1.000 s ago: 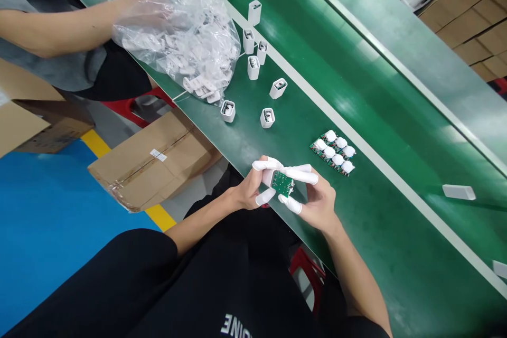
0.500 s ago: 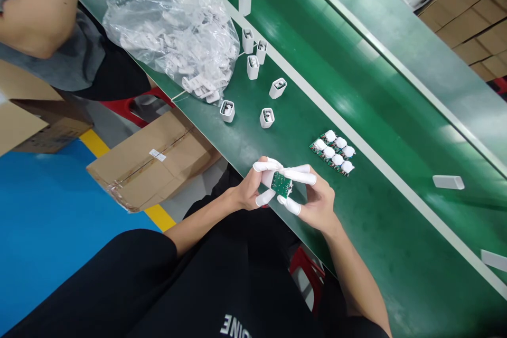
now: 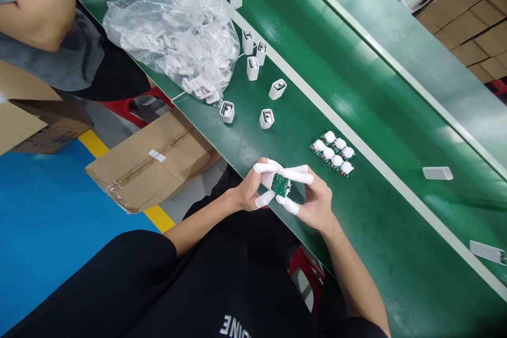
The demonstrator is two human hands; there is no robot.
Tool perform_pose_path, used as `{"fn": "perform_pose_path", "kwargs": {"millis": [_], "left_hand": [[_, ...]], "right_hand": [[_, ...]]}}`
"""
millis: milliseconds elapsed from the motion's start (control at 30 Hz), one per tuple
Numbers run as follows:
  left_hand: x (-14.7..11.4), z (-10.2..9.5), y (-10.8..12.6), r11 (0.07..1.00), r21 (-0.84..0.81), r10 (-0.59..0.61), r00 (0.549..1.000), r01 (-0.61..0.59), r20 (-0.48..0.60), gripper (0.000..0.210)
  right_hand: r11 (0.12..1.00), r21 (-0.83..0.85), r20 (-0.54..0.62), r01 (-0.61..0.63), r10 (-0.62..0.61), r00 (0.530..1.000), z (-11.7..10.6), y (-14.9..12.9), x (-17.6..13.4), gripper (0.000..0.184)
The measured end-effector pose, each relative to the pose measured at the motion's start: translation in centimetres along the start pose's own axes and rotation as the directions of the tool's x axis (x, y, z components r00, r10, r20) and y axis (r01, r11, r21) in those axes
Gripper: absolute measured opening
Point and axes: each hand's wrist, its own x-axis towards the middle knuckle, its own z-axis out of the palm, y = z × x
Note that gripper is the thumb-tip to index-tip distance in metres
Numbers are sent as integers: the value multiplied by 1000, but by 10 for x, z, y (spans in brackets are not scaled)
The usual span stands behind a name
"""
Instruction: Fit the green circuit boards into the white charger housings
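Observation:
In white finger cots, my left hand (image 3: pixel 250 188) grips a white plastic housing (image 3: pixel 266 179) close to the table edge. Opposite it, my right hand (image 3: pixel 316 198) pinches a green circuit board (image 3: pixel 280 185) with thumb and fingers. The board's left end meets the housing's open end; how far it sits inside is hidden. A white part shows at the board's right side. Beyond my right hand lies a block of small circuit boards (image 3: pixel 332 154) with white tops. White housings with boards inside, such as one housing (image 3: pixel 266 119), stand upright farther off.
A clear plastic bag (image 3: pixel 174 37) full of white parts lies on the green table. Past a pale strip runs a green belt with white housings (image 3: pixel 437 173). A cardboard box (image 3: pixel 150 161) is below the table edge. Another person's arm (image 3: pixel 43 8) is at upper left.
The housings beyond the pale strip have shifted toward the upper left. My hands, with the board and housing, have barely moved, the right one slightly to the left.

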Motion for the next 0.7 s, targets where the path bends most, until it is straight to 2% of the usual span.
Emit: {"fn": "perform_pose_path", "kwargs": {"millis": [133,233,300,467,567,700], "left_hand": [[1,-1,0,1000,22,-22,1000,21,14,62],[2,0,1,998,3,-56,998,56,-2,58],[2,0,2,997,-10,-77,997,77,-12,54],[-1,1,1,994,-16,-112,993,112,-42,54],[-2,1,1,991,-22,-134,990,133,-51,54],[-3,2,2,986,-9,-167,984,167,-55,52]], "right_hand": [[990,-139,-8,21,-22,1000,3,-5,7,59],[969,-241,-16,53,-58,998,3,-7,10,69],[951,-295,-22,97,-109,994,2,-6,8,76],[864,-444,12,235,-256,967,0,6,2,78],[829,-482,38,283,-302,952,1,12,1,83],[829,-488,45,275,-290,956,1,14,3,82]]}}
